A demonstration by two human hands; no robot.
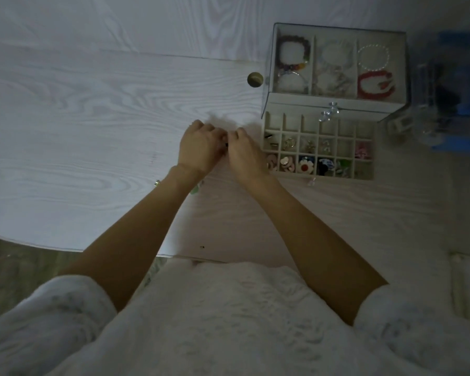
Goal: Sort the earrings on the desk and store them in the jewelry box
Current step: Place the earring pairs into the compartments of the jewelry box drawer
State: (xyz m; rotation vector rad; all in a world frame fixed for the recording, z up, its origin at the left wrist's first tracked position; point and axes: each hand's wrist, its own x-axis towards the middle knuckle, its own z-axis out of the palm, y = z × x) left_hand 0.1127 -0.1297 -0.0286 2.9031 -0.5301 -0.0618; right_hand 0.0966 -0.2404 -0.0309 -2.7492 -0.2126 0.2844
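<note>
Two hands (pixel 223 147) over wood-grain desk (pixel 92 104)

My pale wood-grain surface (pixel 92 118) carries the glass-topped beige jewelry box (pixel 334 104). Beside it lies a round brass disc (pixel 255 80). A small gold earring (pixel 157 183) lies by my left wrist.

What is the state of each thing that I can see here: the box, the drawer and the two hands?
Jewelry box: lid closed, bracelets inside.
Drawer: pulled out, many compartments filled, some empty.
Left hand: fingers curled, pinches a small dark item with the right.
Right hand: fingers curled, meets the left above the desk.
Small dark item: mostly hidden.
</note>
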